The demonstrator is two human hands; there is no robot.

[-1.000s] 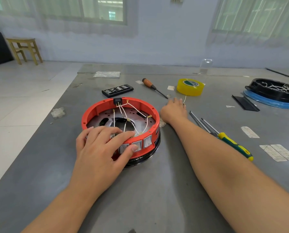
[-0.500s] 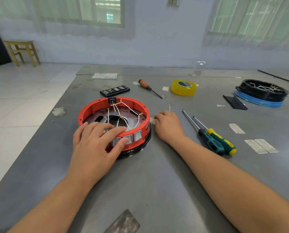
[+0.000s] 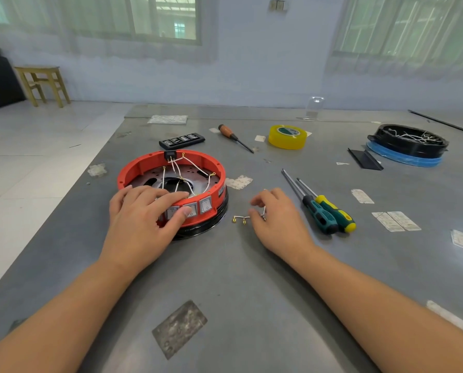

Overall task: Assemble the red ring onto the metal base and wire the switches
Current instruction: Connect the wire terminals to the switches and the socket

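The red ring (image 3: 144, 165) sits on the metal base (image 3: 155, 181) on the grey table, left of centre. White wires (image 3: 200, 170) run across its inside from a black connector at the far rim. Three grey switches (image 3: 205, 205) line its near wall. My left hand (image 3: 141, 219) rests over the near rim, fingers spread, thumb on the middle switch. My right hand (image 3: 276, 219) is just right of the ring, fingers curled round a short white wire (image 3: 242, 218) with brass terminals that lies on the table.
Two screwdrivers (image 3: 324, 211) lie right of my right hand. Farther back are a yellow tape roll (image 3: 287, 137), a wooden-handled screwdriver (image 3: 233, 137), a black bit case (image 3: 181, 140) and a black tray (image 3: 408, 142) of wires on a blue ring. Paper labels (image 3: 395, 221) are scattered at right.
My right hand drew back from near the tape roll toward me, bringing the short wire down beside the ring. My left hand stayed on the ring's near rim.
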